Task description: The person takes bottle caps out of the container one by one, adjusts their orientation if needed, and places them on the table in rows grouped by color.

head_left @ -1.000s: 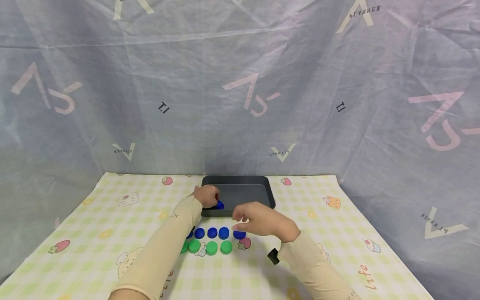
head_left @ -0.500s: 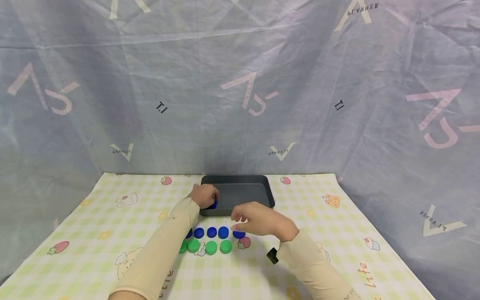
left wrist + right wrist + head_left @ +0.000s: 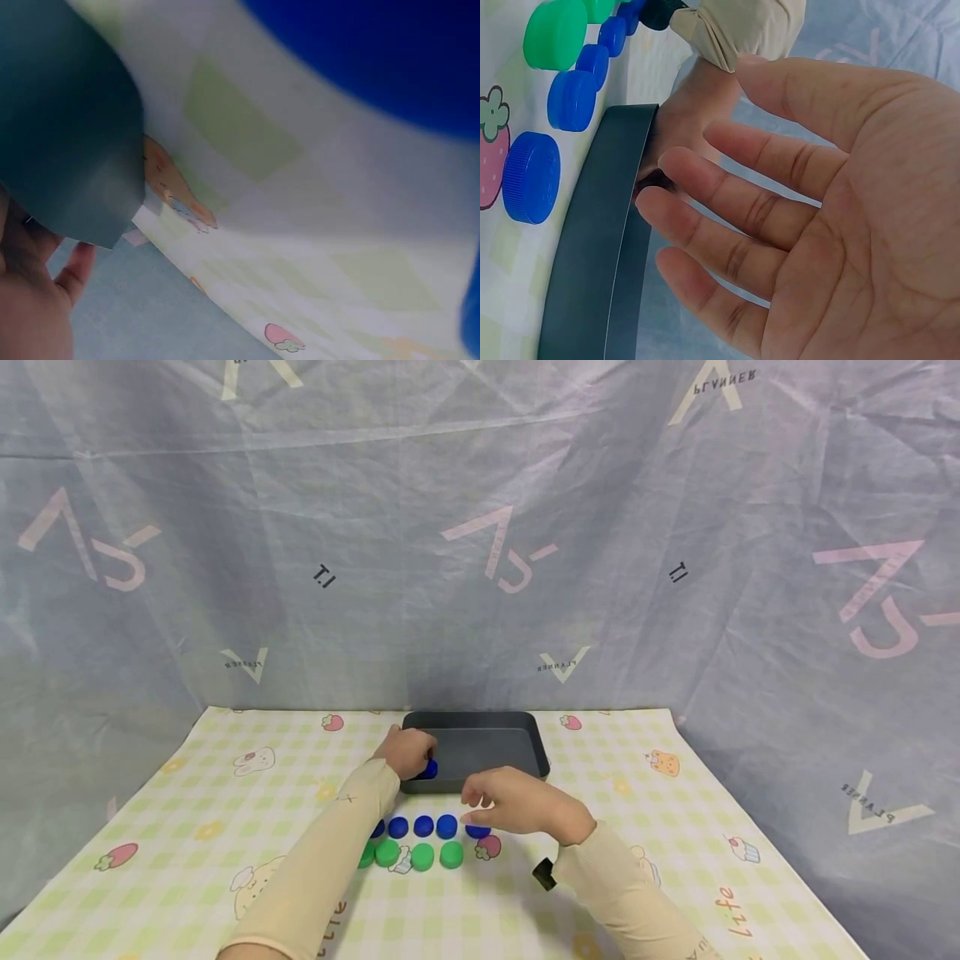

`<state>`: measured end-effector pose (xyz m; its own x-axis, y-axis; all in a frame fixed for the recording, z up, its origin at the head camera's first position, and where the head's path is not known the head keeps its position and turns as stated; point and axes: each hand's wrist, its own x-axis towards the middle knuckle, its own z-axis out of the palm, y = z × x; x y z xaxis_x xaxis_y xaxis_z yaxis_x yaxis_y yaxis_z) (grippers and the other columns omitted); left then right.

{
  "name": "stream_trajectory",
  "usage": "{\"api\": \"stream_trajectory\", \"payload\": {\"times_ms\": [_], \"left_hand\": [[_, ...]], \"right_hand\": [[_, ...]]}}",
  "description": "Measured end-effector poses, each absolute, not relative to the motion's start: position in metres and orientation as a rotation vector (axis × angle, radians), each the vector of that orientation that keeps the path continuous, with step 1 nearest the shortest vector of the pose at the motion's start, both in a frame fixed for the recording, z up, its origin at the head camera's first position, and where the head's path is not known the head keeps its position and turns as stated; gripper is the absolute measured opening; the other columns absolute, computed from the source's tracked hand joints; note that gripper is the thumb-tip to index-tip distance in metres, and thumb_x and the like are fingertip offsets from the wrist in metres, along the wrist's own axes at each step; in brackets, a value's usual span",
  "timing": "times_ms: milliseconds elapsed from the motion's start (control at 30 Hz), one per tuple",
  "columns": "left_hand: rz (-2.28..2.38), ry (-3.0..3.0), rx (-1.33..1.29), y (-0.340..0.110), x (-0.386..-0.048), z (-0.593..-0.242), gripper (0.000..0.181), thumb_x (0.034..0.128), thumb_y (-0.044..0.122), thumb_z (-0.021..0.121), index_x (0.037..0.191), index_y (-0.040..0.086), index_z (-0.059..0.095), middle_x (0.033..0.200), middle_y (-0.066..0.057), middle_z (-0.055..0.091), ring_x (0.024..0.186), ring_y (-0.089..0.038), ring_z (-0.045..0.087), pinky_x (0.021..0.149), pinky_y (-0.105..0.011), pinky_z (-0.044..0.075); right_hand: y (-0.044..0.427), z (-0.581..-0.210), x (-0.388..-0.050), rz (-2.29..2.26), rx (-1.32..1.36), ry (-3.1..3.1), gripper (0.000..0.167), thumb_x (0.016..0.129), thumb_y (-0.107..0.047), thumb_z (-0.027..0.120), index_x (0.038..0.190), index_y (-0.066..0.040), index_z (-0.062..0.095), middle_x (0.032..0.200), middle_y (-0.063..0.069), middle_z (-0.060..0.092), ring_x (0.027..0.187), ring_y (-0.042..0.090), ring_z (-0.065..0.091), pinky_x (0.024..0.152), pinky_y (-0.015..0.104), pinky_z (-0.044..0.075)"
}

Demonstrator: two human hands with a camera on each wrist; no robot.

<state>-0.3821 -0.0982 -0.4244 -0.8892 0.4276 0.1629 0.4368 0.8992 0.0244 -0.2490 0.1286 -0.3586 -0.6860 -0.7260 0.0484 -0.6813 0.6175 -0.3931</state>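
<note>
At the left end of a dark grey tray point(image 3: 468, 785), my left hand point(image 3: 403, 752) reaches inside, its fingers just above a blue bottle cap point(image 3: 430, 770) that lies in the tray. Whether the fingertips still pinch this cap is hidden. The left wrist view shows only part of the hand point(image 3: 37, 300) beyond the tray wall point(image 3: 82, 150). My right hand point(image 3: 517, 797) hovers in front of the tray, fingers apart and gently bent, holding nothing. Below it sits the rightmost blue cap point(image 3: 531, 178), with ribbed sides, partly covered in the head view.
A row of blue caps point(image 3: 423, 826) stands in front of the tray, with a row of green caps point(image 3: 422, 857) nearer me. My left sleeve covers the rows' left ends. A checked tablecloth point(image 3: 637, 877) covers the table; a grey curtain point(image 3: 480, 635) hangs behind.
The left hand moved a little left inside the tray with the blue cap, then rose slightly, leaving more of the cap visible. The right hand stays nearly still.
</note>
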Motion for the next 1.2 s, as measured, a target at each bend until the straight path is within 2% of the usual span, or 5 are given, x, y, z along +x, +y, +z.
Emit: {"api": "stream_trajectory", "payload": {"times_ms": [367, 600, 833, 1033, 1200], "left_hand": [[-0.041, -2.906, -0.747, -0.088, -0.373, -0.417, 0.021, 0.0864, 0.007, 0.068, 0.075, 0.025, 0.067, 0.077, 0.008, 0.057, 0.076, -0.014, 0.055, 0.082, -0.047, 0.041], [-0.128, -2.983, -0.757, -0.091, -0.378, -0.417, 0.024, 0.0860, 0.005, 0.063, 0.073, 0.025, 0.065, 0.072, 0.011, 0.058, 0.071, -0.013, 0.055, 0.097, -0.065, 0.037], [-0.180, -3.077, -0.761, -0.090, -0.377, -0.411, 0.028, 0.0863, 0.004, 0.063, 0.065, 0.021, 0.061, 0.062, 0.008, 0.057, 0.062, -0.014, 0.053, 0.100, -0.066, 0.033], [-0.154, -3.220, -0.724, -0.089, -0.378, -0.406, 0.036, 0.0917, 0.006, 0.063, 0.059, 0.018, 0.052, 0.056, 0.004, 0.051, 0.060, -0.017, 0.049, 0.104, -0.060, 0.030], [-0.074, -3.200, -0.719, -0.088, -0.380, -0.405, 0.021, 0.0942, 0.011, 0.065, 0.074, 0.018, 0.067, 0.080, 0.002, 0.063, 0.081, -0.021, 0.060, 0.098, -0.058, 0.038]], "right_hand": [[0.129, -0.359, -0.250, -0.577, -1.211, 2.713, 0.014, 0.096, -0.029, 0.068, 0.107, -0.020, 0.068, 0.106, -0.003, 0.069, 0.094, 0.007, 0.063, 0.086, 0.026, 0.051], [0.128, -0.360, -0.251, -0.573, -1.197, 2.718, 0.014, 0.096, -0.030, 0.068, 0.107, -0.021, 0.068, 0.104, -0.008, 0.068, 0.093, 0.004, 0.062, 0.086, 0.025, 0.051], [0.128, -0.362, -0.250, -0.584, -1.190, 2.697, 0.015, 0.096, -0.029, 0.068, 0.108, -0.020, 0.068, 0.107, -0.001, 0.070, 0.093, 0.004, 0.062, 0.086, 0.026, 0.051], [0.128, -0.362, -0.251, -0.578, -1.204, 2.706, 0.014, 0.096, -0.030, 0.068, 0.107, -0.021, 0.068, 0.108, -0.001, 0.070, 0.093, 0.004, 0.062, 0.086, 0.026, 0.051], [0.129, -0.363, -0.251, -0.588, -1.206, 2.707, 0.014, 0.096, -0.030, 0.068, 0.107, -0.021, 0.069, 0.107, -0.003, 0.069, 0.092, 0.003, 0.061, 0.086, 0.025, 0.051]]}}
